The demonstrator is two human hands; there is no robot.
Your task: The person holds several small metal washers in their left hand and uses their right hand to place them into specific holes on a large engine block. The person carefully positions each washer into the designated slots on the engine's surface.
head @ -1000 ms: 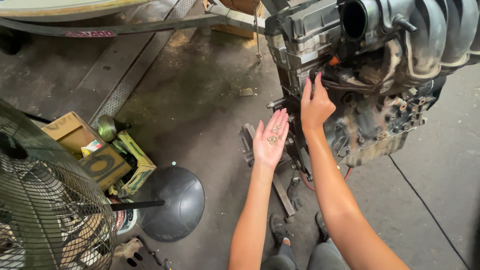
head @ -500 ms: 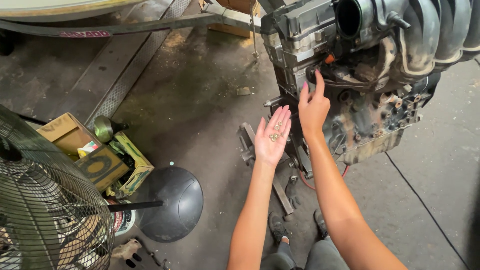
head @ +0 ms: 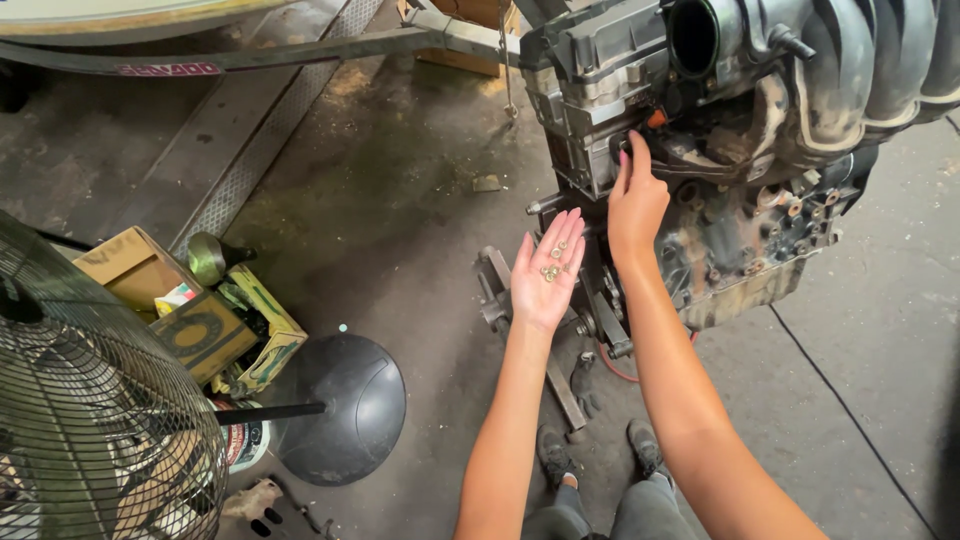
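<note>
Brass-coloured small washers or nuts (head: pixel 551 262) sit in the left hand (head: pixel 545 275), palm up, fingers flat and spread, nothing clamped. Count: about five or six pieces, clustered mid-palm toward the finger bases; too small to tell exactly which kind.

Right hand (head: pixel 636 200) is just beside the left, higher up, fingers extended and loosely together, index tip touching the engine (head: pixel 740 150) near a small orange fitting (head: pixel 656 118). Not gripping anything that shows; the palm faces away, so I cannot tell if a piece is pinched at the fingertips.

One engine, grimy, mounted on a metal stand (head: pixel 560 340) whose legs run along the concrete floor (head: pixel 400 200). One ribbed intake manifold (head: pixel 860 70) on top, one round dark throttle opening (head: pixel 697 35).

Below the arms: two shoes (head: pixel 600 455) on the floor, one dark glove (head: pixel 585 380) lying beside the stand leg.

Well apart, left side: one wire-cage fan (head: pixel 80 420) with a round black base (head: pixel 340 405), one open cardboard box (head: pixel 180 300) with a green funnel (head: pixel 205 258) in it.
</note>
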